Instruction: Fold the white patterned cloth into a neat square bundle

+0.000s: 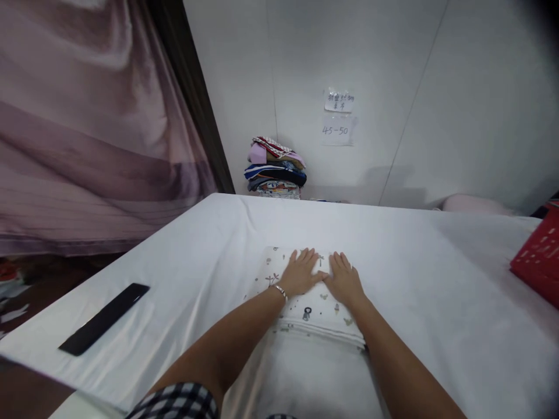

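A white cloth with small printed figures (321,305) lies folded in layers on the white-covered table (183,314). My left hand (301,273), a bracelet at its wrist, rests flat on the cloth's far part with fingers stretched out. Beside it my right hand (345,279) presses flat on the cloth's right side, fingers pointing away from me. The two thumbs meet or nearly meet. Under and in front of the cloth's near edge is a plain whitish surface (318,372); I cannot tell whether it is fabric or plastic.
A long black flat object (105,319) lies on the table at the left. Folded fabrics (277,169) are stacked beyond the far edge. A red item (539,256) sits at the right edge. A pinkish curtain (96,128) hangs at left; paper notes (339,129) are on the wall.
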The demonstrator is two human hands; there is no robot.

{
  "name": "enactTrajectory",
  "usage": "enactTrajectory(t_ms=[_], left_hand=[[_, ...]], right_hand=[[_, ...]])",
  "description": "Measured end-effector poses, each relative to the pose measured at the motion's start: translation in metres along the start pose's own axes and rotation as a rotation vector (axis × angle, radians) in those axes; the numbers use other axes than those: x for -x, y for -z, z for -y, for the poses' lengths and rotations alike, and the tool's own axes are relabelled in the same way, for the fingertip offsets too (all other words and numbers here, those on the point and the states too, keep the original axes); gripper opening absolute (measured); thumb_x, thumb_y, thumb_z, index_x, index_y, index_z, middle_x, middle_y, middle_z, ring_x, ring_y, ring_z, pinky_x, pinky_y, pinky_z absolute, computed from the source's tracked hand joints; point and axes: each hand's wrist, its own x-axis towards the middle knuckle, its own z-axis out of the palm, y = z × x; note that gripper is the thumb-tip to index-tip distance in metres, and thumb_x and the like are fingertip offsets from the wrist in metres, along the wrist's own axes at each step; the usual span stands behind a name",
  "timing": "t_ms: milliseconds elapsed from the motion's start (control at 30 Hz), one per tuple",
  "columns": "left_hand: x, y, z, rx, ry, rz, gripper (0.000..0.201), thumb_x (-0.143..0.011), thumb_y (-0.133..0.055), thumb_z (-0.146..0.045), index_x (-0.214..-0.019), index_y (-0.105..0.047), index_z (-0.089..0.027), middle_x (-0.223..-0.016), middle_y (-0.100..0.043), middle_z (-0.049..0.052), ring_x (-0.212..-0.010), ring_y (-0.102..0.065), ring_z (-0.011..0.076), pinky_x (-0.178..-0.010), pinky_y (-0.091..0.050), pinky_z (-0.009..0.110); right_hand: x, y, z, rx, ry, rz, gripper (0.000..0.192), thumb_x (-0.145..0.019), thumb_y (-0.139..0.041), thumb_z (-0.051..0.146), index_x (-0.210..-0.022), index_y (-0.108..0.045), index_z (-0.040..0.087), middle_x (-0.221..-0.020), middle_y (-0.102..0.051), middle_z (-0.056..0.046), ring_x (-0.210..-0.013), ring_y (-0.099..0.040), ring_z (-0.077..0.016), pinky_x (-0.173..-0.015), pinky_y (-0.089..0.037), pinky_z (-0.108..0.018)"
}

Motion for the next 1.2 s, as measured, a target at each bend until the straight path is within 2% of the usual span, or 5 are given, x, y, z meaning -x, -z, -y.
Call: enactTrajectory(t_ms=[300,500,600,900,1200], left_hand=[[0.000,0.005,-0.006,0.025,0.062,-0.065,0.061,-0.090,-0.025,-0.057,-0.137,-0.036,-0.019,-0.147,-0.029,0.006,-0.137,-0.018,0.0212,-0.112,-0.014,0.044],[0.028,0.026,0.015,-0.039,0.316,-0.149,0.056,-0.088,-0.039,-0.046,-0.134,-0.039,-0.015,-0.147,-0.029,0.011,-0.137,-0.019,0.0256,-0.111,-0.010,0.046],[0.057,0.037,0.038,-0.028,0.498,-0.151,0.061,-0.086,-0.042,-0.044,-0.135,-0.036,-0.008,-0.143,-0.031,0.020,-0.132,-0.029,0.0323,-0.104,-0.026,0.049],[0.101,0.065,0.061,0.463,0.866,0.002,0.071,-0.070,-0.057,-0.058,-0.121,-0.050,-0.009,-0.121,-0.057,0.020,-0.110,-0.054,0.0341,-0.090,-0.042,0.041],[0.110,0.064,0.076,0.885,0.978,-0.119,0.062,-0.054,-0.077,-0.045,-0.105,-0.061,-0.013,-0.110,-0.064,0.018,-0.102,-0.059,0.0360,-0.081,-0.050,0.042]], right_hand=[[0.000,-0.004,-0.001,-0.038,-0.008,-0.007,0.067,-0.088,-0.028,0.051,-0.141,-0.027,0.010,-0.151,-0.018,-0.010,-0.139,-0.007,-0.0261,-0.106,-0.018,-0.051],[-0.003,-0.005,-0.012,-0.186,0.051,-0.035,0.068,-0.086,-0.037,0.052,-0.140,-0.032,0.011,-0.150,-0.019,-0.012,-0.139,-0.007,-0.0265,-0.108,-0.018,-0.050],[0.009,-0.009,-0.024,-0.360,0.035,-0.099,0.067,-0.083,-0.043,0.046,-0.139,-0.034,0.010,-0.151,-0.015,-0.013,-0.139,-0.005,-0.0256,-0.111,-0.017,-0.043],[0.090,-0.020,-0.028,-0.962,-0.275,-0.163,0.078,-0.078,-0.055,0.041,-0.144,-0.020,0.019,-0.135,-0.047,-0.013,-0.121,-0.048,-0.0254,-0.096,-0.042,-0.043],[0.104,0.008,-0.012,-1.192,-0.285,-0.042,0.082,-0.074,-0.057,0.026,-0.145,-0.017,0.020,-0.133,-0.049,-0.011,-0.109,-0.058,-0.0239,-0.085,-0.051,-0.039]])
